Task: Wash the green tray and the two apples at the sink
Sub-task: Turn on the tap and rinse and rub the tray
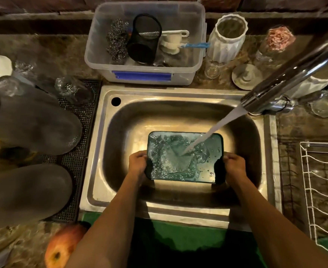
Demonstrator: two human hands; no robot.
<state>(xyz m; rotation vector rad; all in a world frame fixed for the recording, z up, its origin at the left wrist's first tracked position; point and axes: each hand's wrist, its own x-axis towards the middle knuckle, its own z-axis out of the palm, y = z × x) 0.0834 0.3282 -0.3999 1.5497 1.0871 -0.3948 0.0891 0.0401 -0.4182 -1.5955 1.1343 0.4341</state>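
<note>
1. The tray (184, 157) is held level over the sink (178, 117) basin, under the tap (294, 74); the water stream (213, 130) strikes its middle and spreads in a ring.
2. Foam and glare make the tray's floor hard to read.
3. The left hand (138, 163) grips the tray's left edge and the right hand (234, 165) its right edge; the fingers are curled round the rim, their tips hidden beneath.
4. One apple (62, 248) lies on the desk (49, 49) at lower left, partly covered by the left forearm; a second apple cannot be made out.
5. A clear tub (145, 72) stands behind the sink; a wire rack (321, 190) is cut off at right.
</note>
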